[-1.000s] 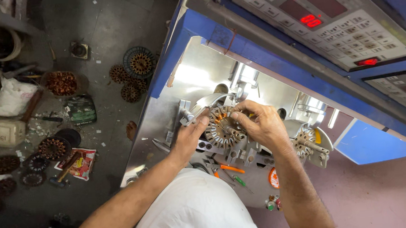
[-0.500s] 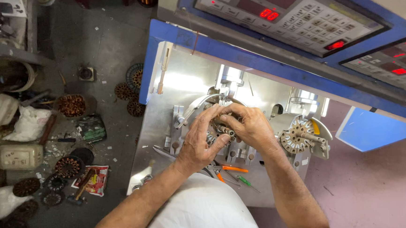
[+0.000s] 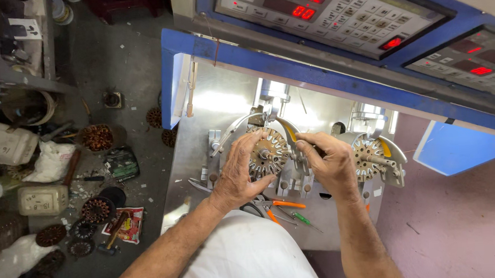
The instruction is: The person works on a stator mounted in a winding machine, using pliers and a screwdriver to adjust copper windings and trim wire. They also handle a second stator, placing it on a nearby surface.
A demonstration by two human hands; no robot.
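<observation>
Slotted metal wheel point(image 3: 267, 151) mounted on the steel machine bench point(image 3: 222, 100), between both hands. Left hand point(image 3: 236, 171) curled around wheel's left rim, fingers point(image 3: 247, 146) gripping its edge. Right hand point(image 3: 330, 161) just right of it, fingertips point(image 3: 300, 147) pinched near wheel; cannot tell what is held. Second wheel point(image 3: 367, 155) beyond right hand. Orange-handled pliers point(image 3: 280, 207) below fingers. Control panel point(image 3: 331, 11) above.

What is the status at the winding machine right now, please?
Left hand gripping slotted stator core on the spindle. Right hand pinching beside its right edge. Second core mounted alongside, untouched. Orange-handled tools below hands.
</observation>
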